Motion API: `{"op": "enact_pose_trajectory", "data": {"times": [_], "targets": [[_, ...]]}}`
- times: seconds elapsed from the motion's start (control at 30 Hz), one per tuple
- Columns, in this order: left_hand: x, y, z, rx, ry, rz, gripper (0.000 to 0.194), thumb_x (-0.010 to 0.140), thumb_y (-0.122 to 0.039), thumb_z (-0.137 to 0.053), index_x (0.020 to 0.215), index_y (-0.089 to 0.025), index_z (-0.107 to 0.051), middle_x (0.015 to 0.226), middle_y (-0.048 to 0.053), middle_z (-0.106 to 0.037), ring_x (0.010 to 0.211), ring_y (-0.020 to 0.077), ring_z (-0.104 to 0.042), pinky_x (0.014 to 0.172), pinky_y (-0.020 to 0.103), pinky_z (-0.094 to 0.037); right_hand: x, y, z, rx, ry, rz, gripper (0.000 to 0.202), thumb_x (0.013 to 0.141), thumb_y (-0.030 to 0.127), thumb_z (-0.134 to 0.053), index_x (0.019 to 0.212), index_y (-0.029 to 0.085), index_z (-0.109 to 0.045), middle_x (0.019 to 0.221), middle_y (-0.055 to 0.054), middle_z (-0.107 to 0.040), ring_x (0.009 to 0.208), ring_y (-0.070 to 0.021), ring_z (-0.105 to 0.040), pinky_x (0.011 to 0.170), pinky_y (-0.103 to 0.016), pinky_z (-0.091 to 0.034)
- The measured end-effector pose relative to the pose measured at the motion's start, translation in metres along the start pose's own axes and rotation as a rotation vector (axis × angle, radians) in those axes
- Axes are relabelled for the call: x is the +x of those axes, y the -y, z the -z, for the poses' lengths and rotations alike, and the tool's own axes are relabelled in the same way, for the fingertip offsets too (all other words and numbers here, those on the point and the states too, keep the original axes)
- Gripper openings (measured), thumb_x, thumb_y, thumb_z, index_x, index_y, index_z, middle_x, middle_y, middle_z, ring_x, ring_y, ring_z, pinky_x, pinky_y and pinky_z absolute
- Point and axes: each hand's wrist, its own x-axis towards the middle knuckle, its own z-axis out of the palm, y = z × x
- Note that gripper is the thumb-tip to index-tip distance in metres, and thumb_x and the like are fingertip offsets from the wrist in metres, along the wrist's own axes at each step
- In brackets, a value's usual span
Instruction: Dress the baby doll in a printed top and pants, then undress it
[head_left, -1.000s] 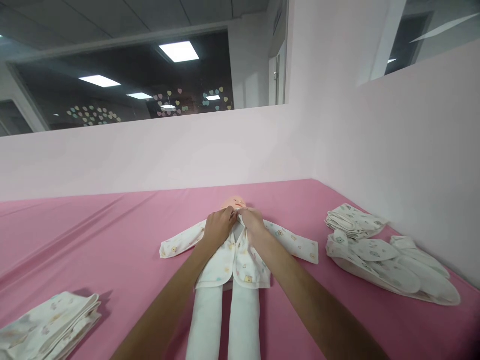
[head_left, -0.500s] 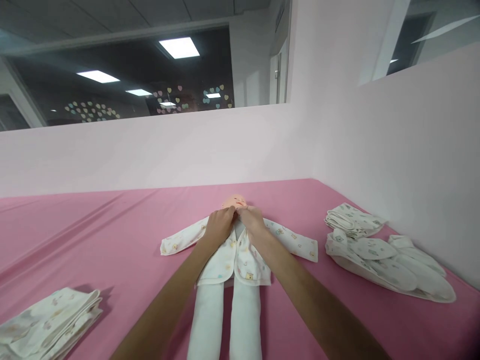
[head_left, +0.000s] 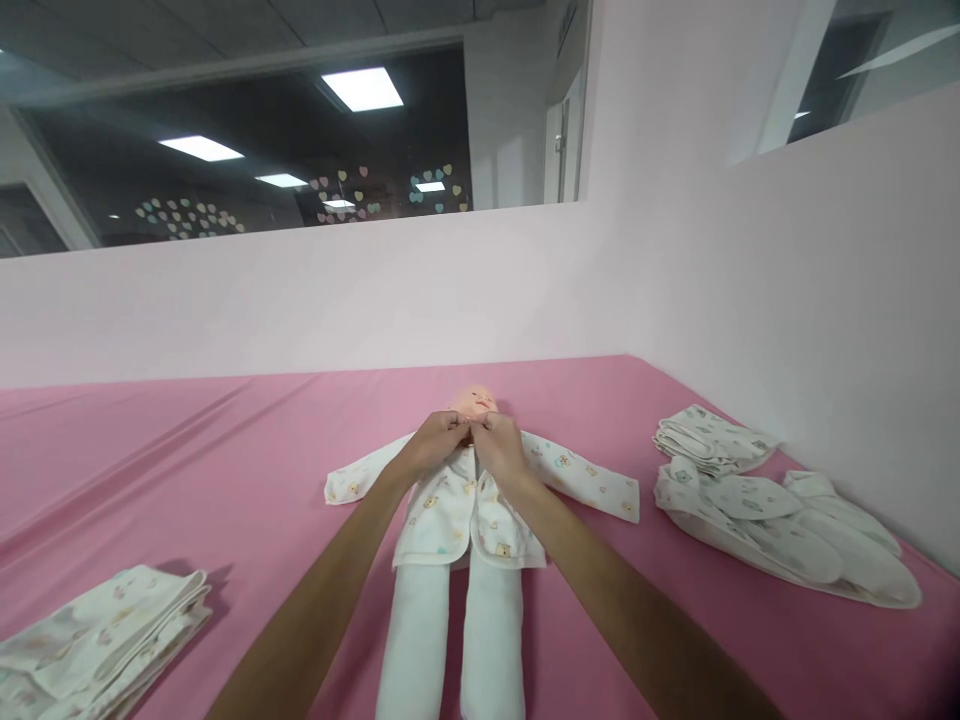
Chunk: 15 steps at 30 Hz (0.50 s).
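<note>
A doll (head_left: 474, 400) lies on its back, dressed in a white baby jacket (head_left: 439, 515) with small printed figures and white trousers (head_left: 491, 640). Its sleeves spread out to both sides. At the doll's neck, my left hand (head_left: 437, 440) pinches the jacket's collar edge. Right beside it, my right hand (head_left: 499, 445) pinches the other collar edge, fingertips nearly touching those of the left. What exactly lies between the fingertips is mostly hidden. Below the hands the jacket's front edges meet, then part in a small gap near the hem.
A pink sheet (head_left: 247, 470) covers the surface, with a white wall (head_left: 315, 300) behind it. Folded printed cloths (head_left: 105, 640) lie at the near left. At right are a folded cloth stack (head_left: 712, 438) and a loose white garment (head_left: 787, 530) by the side wall.
My left hand has shifted slightly and its fingers have curled in towards the collar; the two hands' fingertips now meet at the neck. A bit more of the doll's head shows.
</note>
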Motion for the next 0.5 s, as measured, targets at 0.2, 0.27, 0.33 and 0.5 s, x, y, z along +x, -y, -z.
{"op": "enact_pose_trajectory", "data": {"times": [0.2,0.27,0.33,0.5], "targets": [[-0.006,-0.002,0.011,-0.209,0.033,0.062,0.03,0.082,-0.041,-0.052,0.067,-0.015,-0.055,0.06,-0.002,-0.052,0.052,0.0072,-0.039,0.049,0.02,-0.028,-0.005,0.008,-0.002,-0.065,0.051,-0.024,0.022,0.078,0.016,-0.042,0.083,0.019,-0.063,0.086,-0.004,-0.068,0.08,-0.0179,-0.061,0.068,-0.027,-0.044],[-0.006,-0.004,0.011,-0.233,0.028,0.078,0.03,0.08,-0.041,-0.054,0.066,-0.015,-0.056,0.061,-0.002,-0.053,0.053,0.0073,-0.04,0.05,0.02,-0.029,-0.006,0.009,-0.001,-0.092,0.039,-0.045,0.023,0.081,0.017,-0.041,0.092,0.018,-0.06,0.087,-0.005,-0.067,0.08,-0.0195,-0.061,0.067,-0.028,-0.044],[-0.005,-0.006,0.01,-0.243,0.02,0.09,0.03,0.079,-0.041,-0.056,0.065,-0.015,-0.056,0.061,-0.002,-0.054,0.053,0.0074,-0.04,0.051,0.02,-0.029,-0.007,0.009,0.0,-0.12,0.03,-0.063,0.024,0.083,0.019,-0.04,0.1,0.016,-0.056,0.088,-0.008,-0.067,0.08,-0.0211,-0.06,0.067,-0.029,-0.044],[-0.004,-0.008,0.009,-0.253,-0.005,0.114,0.033,0.078,-0.045,-0.057,0.063,-0.016,-0.054,0.058,-0.002,-0.052,0.052,0.0076,-0.04,0.05,0.021,-0.028,-0.011,0.01,0.002,-0.187,0.075,-0.049,0.029,0.087,0.024,-0.041,0.113,0.015,-0.05,0.093,-0.01,-0.066,0.085,-0.0235,-0.062,0.07,-0.031,-0.044]]}}
